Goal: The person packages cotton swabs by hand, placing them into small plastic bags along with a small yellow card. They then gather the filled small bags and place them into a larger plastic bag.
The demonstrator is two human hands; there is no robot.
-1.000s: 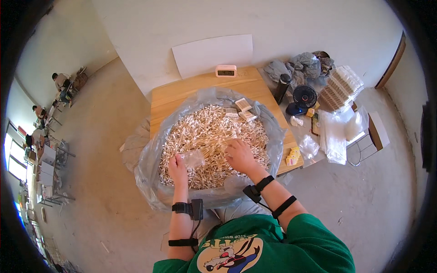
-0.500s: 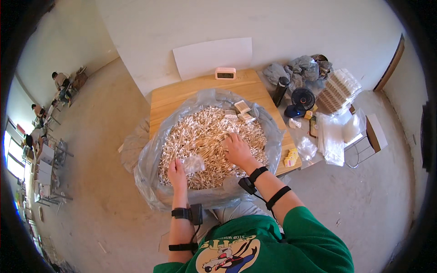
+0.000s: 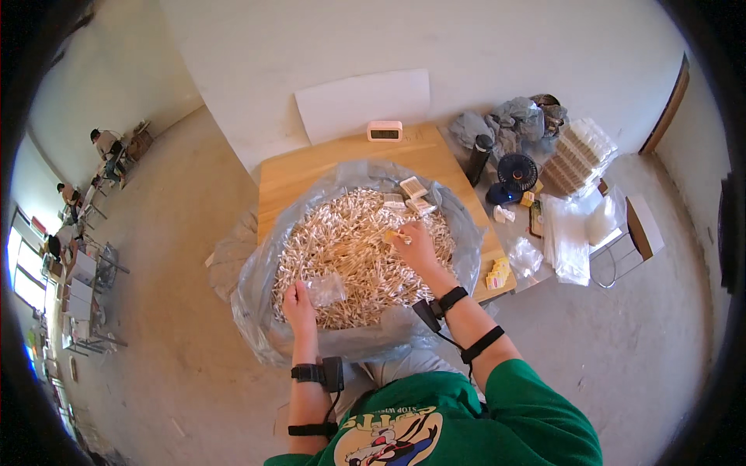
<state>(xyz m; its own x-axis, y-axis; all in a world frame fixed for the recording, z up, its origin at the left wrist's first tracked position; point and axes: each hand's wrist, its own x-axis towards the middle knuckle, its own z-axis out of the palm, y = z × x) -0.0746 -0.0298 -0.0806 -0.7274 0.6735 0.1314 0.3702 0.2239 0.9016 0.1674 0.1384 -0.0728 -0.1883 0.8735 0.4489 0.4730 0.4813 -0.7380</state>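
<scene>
Plainly, lettering (image 3: 395, 414) marks the shirt (image 3: 505, 435); the left hand (image 3: 298, 306) grips clear plastic (image 3: 326, 290).

Green shirt (image 3: 513, 423), seemingly fabric straps (image 3: 482, 344).

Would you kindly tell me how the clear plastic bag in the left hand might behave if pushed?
The clear plastic bag is probably floppy, since its film looks thin and creased. It seems light, as the left hand holds it by one end. Its shiny surface may be slippery.
</scene>
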